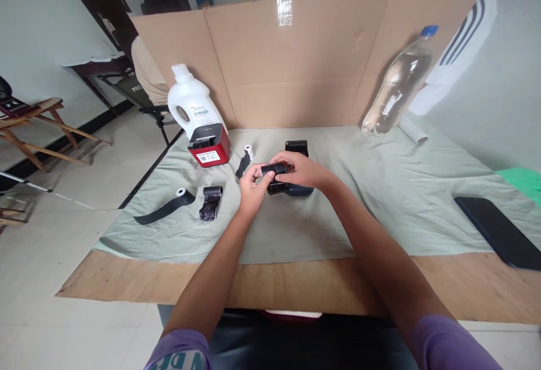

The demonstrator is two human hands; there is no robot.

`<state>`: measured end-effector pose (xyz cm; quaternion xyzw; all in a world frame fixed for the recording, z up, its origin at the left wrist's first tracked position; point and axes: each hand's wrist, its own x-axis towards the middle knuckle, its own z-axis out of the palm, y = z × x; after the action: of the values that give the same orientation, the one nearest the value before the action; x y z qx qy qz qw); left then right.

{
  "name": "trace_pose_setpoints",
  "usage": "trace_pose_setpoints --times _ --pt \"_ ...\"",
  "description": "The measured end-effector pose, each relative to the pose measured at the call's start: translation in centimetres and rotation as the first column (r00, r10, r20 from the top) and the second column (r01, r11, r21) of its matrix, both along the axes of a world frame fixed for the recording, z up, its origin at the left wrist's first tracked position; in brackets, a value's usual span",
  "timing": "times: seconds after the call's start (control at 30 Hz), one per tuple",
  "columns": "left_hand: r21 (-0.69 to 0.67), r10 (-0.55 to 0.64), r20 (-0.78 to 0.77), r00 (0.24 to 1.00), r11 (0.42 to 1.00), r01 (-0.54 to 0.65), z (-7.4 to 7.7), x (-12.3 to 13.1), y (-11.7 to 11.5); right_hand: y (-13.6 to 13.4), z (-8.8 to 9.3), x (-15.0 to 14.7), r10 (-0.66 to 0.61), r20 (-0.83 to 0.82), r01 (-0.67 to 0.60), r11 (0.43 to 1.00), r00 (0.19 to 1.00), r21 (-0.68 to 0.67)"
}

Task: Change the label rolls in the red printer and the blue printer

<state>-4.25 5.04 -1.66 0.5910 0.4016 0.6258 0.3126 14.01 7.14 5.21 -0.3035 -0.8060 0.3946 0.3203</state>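
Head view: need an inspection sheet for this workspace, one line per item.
Surface: wrinkled grey-green cloth over a wooden tabletop, wood showing along the near edge.
Work items: black roll in hand; dark device partly hidden behind it and the right hand; left roll, middle roll and rear roll on the cloth, strips partly unwound.
Clutter: red-and-black box, white jug, clear bottle, white tube, dark phone.
Hands: left hand and right hand both hold the black roll.
Cables: nothing seen.
Surroundings: cardboard screen behind; black chair beyond, left.
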Motion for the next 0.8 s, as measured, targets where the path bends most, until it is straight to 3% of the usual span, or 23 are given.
trace_pose_setpoints --times 0.2,0.5,0.63,0.8 --pt "-0.073 -0.001 0.093 0.996 0.997 0.008 0.0 0.8 -0.3 0.1 -0.4 0.2 -0.025 0.113 0.008 0.989 0.993 0.146" --pt "-0.129 -0.187 0.067 0.98 0.972 0.195 -0.1 -0.3 0.1 0.5 -0.8 0.5 0.01 0.154 -0.021 0.997 0.988 0.068" --pt "-0.161 -0.168 0.119 0.979 0.969 0.186 0.1 0.4 -0.1 1.0 -0.9 0.8 0.056 0.177 -0.056 0.998 0.983 -0.008" --pt "-0.15 -0.125 0.121 0.985 0.978 0.142 0.0 0.9 -0.3 1.2 -1.2 0.9 0.007 0.12 -0.015 0.998 0.993 0.062"
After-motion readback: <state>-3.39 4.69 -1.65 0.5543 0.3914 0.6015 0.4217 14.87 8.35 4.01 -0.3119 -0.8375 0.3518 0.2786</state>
